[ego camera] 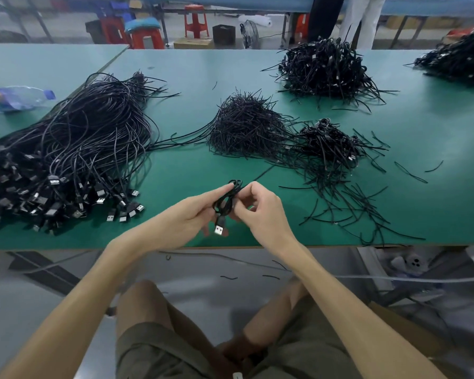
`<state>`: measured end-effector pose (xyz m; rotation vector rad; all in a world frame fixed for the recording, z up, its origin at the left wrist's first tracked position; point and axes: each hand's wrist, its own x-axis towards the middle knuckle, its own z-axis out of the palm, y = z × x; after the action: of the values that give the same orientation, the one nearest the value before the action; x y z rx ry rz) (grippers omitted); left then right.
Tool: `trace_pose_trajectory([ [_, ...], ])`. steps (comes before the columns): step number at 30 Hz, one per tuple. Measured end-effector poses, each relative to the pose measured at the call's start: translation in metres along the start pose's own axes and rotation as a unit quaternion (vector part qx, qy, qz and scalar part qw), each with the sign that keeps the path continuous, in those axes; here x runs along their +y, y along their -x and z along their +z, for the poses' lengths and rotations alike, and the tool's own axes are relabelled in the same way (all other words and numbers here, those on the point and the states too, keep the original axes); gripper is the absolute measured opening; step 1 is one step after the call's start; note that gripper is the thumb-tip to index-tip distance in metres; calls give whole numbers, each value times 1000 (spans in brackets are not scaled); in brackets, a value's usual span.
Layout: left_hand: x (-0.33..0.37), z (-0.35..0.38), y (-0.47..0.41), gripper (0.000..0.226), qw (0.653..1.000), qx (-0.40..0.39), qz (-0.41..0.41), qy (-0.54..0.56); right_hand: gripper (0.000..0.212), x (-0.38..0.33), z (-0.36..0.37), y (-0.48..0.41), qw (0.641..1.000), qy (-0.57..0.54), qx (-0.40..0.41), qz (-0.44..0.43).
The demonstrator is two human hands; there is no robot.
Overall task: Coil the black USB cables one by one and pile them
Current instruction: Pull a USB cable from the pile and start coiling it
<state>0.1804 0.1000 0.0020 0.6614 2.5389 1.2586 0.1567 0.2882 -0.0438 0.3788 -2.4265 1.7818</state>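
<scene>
A coiled black USB cable [226, 201] hangs between both hands just above the near edge of the green table [422, 132]; its silver plug [219, 230] dangles below. My left hand [195, 214] grips the coil from the left, index finger stretched along its top. My right hand [260, 209] pinches the coil from the right with curled fingers. A large heap of uncoiled USB cables [74, 149] lies at the left, plugs toward me. A small pile of coiled cables [329, 143] lies right of centre.
A mound of black twist ties [244, 127] sits mid-table, with loose ties [348, 198] scattered at the right. Bigger piles of coiled cables [326, 67] stand at the back and the far right [460, 58]. A plastic bottle [17, 98] lies at the left.
</scene>
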Motion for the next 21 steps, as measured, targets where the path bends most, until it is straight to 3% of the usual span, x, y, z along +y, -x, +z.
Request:
trace_pose_trajectory([
  [3, 7, -4, 2, 66, 999, -30, 16, 3, 11, -5, -10, -5, 1000, 7, -14, -16],
  [8, 7, -3, -6, 68, 981, 81, 62, -164, 16, -11, -13, -7, 997, 6, -73, -39],
  [13, 3, -5, -4, 35, 939, 168, 114, -278, 16, -16, -15, -3, 994, -48, -94, -27],
  [15, 4, -3, -6, 45, 910, 212, 140, -327, 11, -19, -12, 1, 994, -44, -90, -31],
  [21, 15, 11, -20, 42, 926, 192, -54, -321, 16, -17, -2, 1, 997, 15, 2, -76],
])
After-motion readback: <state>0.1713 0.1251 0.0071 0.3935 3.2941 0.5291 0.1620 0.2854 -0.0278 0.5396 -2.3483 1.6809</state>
